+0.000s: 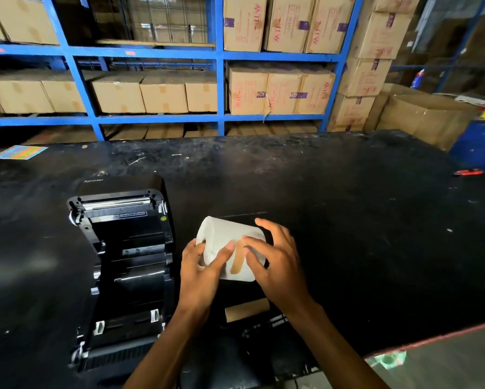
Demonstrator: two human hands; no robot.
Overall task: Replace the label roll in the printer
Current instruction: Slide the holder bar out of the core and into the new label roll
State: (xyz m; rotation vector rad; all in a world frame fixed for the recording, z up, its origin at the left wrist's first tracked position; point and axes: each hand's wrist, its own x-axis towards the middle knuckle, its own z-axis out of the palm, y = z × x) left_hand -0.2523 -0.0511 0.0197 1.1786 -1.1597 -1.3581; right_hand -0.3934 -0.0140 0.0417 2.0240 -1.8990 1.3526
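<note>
To my left the printer (pixel 123 265) stands with its lid thrown back and its bay looks empty, though I cannot see deep into it. My left hand (pixel 200 272) grips the end of the new label roll (pixel 230 248), thumb across its face; my right hand (pixel 275 262) is spread over it, fingertips picking at the brown tape strip (pixel 237 262). I judge a hasty pull could tear the labels or let the roll unspool. The empty cardboard core (pixel 247 310) lies below, clear of the printer; a red cutter (pixel 468 172) sits far right.
</note>
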